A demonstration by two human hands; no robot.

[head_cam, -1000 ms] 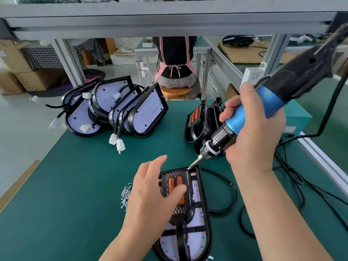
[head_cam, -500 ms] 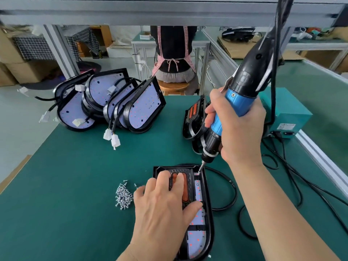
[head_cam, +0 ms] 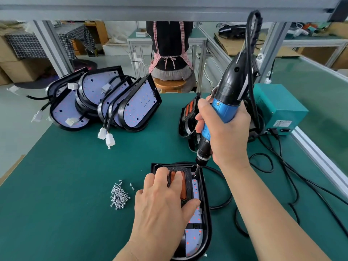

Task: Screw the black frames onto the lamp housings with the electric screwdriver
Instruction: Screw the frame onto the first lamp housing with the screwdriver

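Observation:
A lamp housing (head_cam: 206, 219) lies flat on the green mat near me, with a black frame (head_cam: 186, 171) and orange inserts laid on its LED board. My left hand (head_cam: 162, 208) presses flat on the frame, fingers spread, and hides its left side. My right hand (head_cam: 226, 132) grips the blue and black electric screwdriver (head_cam: 225, 102), held nearly upright. Its bit touches the frame's top right corner. A pile of small silver screws (head_cam: 119, 196) sits just left of the housing.
Several bare lamp housings (head_cam: 105, 98) with white connectors lean together at the back left. More framed housings (head_cam: 188, 117) stand behind the screwdriver. A teal power box (head_cam: 278, 108) and black cables (head_cam: 293, 181) fill the right side. A person sits on a stool beyond the table.
The screwdriver swung from slanted to nearly upright and its bit came down onto the frame's top right corner. My left hand settled flat on the frame.

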